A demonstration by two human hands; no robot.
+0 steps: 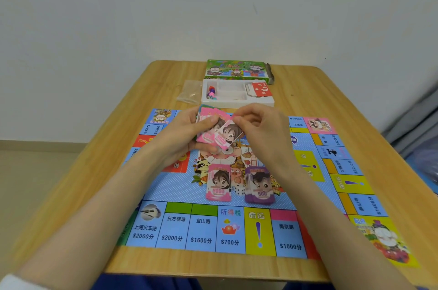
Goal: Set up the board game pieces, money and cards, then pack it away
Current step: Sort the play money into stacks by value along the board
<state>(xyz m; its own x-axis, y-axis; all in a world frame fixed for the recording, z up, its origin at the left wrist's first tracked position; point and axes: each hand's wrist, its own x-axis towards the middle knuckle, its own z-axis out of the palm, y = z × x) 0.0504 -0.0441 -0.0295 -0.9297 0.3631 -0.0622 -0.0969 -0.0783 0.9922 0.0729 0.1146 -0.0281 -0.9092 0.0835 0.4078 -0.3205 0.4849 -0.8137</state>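
The game board [180, 195] lies open on the wooden table. My left hand [189, 133] grips a stack of play money [208, 134] above the board, pink notes on top. Pinched by the top edge in my right hand [258, 128] is one pink 5000 note [228, 134], which overlaps that stack. On the board's middle lie a pink 5000 pile [218, 183] and a purple 500 pile [259, 185], side by side. A white die [239, 190] sits between them.
A white plastic tray [233, 101] behind the board holds coloured pawns [211, 93] and red cards [260, 90]. The green game box [237, 71] lies behind it, a clear plastic bag [189, 94] to its left. A wall stands close behind the table.
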